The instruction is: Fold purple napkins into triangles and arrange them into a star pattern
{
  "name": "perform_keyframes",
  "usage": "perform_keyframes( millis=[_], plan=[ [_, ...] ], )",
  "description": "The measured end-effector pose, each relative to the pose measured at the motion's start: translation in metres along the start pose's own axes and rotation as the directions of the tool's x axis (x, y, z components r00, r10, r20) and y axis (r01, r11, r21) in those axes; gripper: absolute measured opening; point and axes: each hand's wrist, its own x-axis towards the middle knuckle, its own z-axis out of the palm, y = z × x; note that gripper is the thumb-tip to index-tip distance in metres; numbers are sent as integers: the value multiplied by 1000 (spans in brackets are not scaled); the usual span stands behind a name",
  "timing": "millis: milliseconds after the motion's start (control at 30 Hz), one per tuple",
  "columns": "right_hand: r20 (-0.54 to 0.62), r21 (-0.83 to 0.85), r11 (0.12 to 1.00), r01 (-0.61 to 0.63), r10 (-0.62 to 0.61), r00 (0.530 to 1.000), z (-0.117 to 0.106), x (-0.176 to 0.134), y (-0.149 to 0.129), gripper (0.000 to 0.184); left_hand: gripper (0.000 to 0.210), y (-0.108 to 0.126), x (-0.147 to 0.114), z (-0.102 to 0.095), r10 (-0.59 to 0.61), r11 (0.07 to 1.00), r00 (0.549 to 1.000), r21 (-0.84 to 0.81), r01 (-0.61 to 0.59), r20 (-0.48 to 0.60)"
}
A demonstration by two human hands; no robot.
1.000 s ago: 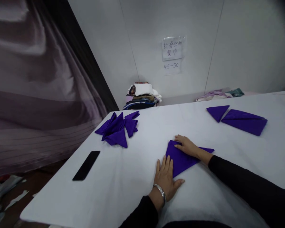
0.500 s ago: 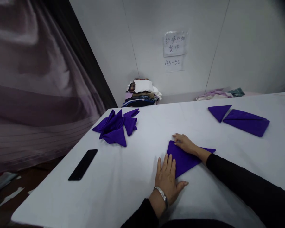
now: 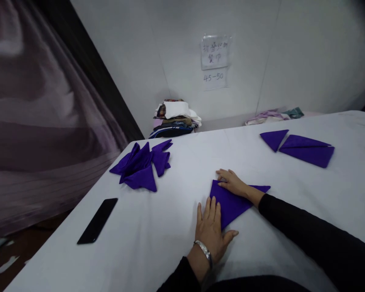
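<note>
A purple cloth napkin (image 3: pixel 231 207), folded into a triangle, lies flat on the white table in front of me. My left hand (image 3: pixel 211 231), with a silver bracelet at the wrist, rests on its left edge, fingers stretched out and the thumb spread to the side. Across the top edge of the same napkin lies my right hand (image 3: pixel 232 183), fingers apart near the upper left corner. Its forearm passes over the napkin and covers part of it; the pointed right corner shows beyond the wrist.
At the left lie a crumpled purple folded cloth (image 3: pixel 140 168) and a black phone-like slab (image 3: pixel 97 221). Two flat purple folded pieces (image 3: pixel 307 151) (image 3: pixel 274 140) sit at the far right. Behind the white table (image 3: pixel 158 251) are stacked clothes (image 3: pixel 174 119) and a wall sign (image 3: pixel 215 52).
The whole view has shifted slightly, so most things appear further left. Both hands stay on the folded napkin in nearly the same pose.
</note>
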Motion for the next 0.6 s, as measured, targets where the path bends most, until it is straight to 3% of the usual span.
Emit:
perform_keyframes(
  millis=[100, 200, 367, 467, 600],
  plan=[
    [-24, -85, 996, -13, 11, 1000, -6, -5, -13, 33, 83, -3, 5, 4, 14, 1000, 1000, 13, -14, 11],
    [-53, -164, 985, 58, -68, 996, -9, -19, -36, 43, 80, -8, 9, 12, 21, 999, 999, 37, -23, 28],
    [76, -154, 951, 267, -258, 963, -3, -49, -59, 59, 71, -15, 10, 23, 52, 996, 999, 73, -51, -5],
    [98, -186, 953, 238, -223, 970, -8, -57, -43, 65, 71, -17, 9, 25, 63, 994, 997, 90, -59, -42],
    [27, -277, 960, 50, -44, 999, -29, -59, 1, 68, 73, -16, 9, 22, 59, 993, 997, 102, -55, -42]
  ],
)
